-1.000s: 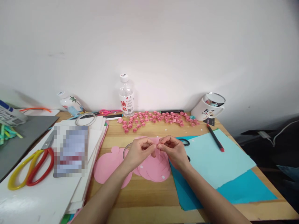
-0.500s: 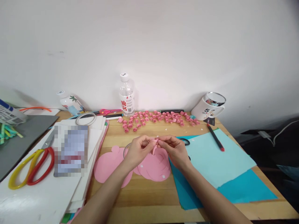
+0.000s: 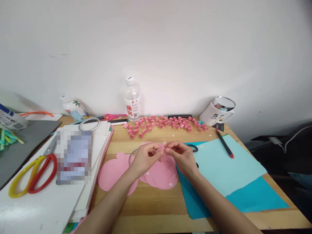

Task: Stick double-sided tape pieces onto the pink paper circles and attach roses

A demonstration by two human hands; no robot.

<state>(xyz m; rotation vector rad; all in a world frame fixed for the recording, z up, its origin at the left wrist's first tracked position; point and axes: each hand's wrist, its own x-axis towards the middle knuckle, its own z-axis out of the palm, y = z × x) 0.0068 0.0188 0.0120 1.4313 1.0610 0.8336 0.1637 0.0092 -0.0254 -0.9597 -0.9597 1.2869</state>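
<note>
My left hand [image 3: 147, 158] and my right hand [image 3: 179, 156] meet over the middle of the table, thumbs and fingers pinched together. Between their fingertips is a pink paper strip [image 3: 161, 150], mostly hidden by the fingers. Beneath the hands lie several overlapping pink paper rounds [image 3: 162, 177]. To their left is another pink paper cutout [image 3: 113, 174] with scalloped edges. Behind the hands, many small rolled pink paper roses [image 3: 143, 131] are spread along the wall side.
White papers [image 3: 80, 195] at left carry large scissors [image 3: 32, 175] and a blurred-out phone-like object [image 3: 74, 159]. A water bottle [image 3: 132, 104] and a white mug [image 3: 216, 112] stand by the wall. Blue sheets [image 3: 258, 196] and a black-and-red marker [image 3: 224, 143] lie at right.
The pink strip's loose end, which hung down between the hands, is drawn in among the fingertips. Both hands stay in nearly the same place.
</note>
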